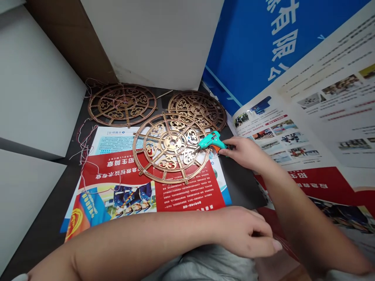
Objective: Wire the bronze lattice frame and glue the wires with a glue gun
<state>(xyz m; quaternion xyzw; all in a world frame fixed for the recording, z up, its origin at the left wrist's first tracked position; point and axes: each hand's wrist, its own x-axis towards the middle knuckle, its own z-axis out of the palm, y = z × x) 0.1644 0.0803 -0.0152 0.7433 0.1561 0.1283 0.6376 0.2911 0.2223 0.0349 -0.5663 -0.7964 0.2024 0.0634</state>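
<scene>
Teal glue gun point(209, 141) in right hand point(243, 153) points left at gold wheel point(172, 143).

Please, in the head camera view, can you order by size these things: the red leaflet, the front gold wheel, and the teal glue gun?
Red leaflet, largest; front gold wheel, middle; teal glue gun, smallest.

left hand point(246, 234): bare | right hand point(244, 154): bare | lap garment point(202, 265): grey fabric

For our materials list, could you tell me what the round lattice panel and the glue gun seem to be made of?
The round gold openwork panel shines like metal, possibly plated plastic. The teal-and-orange glue gun looks like glossy moulded plastic.
</scene>
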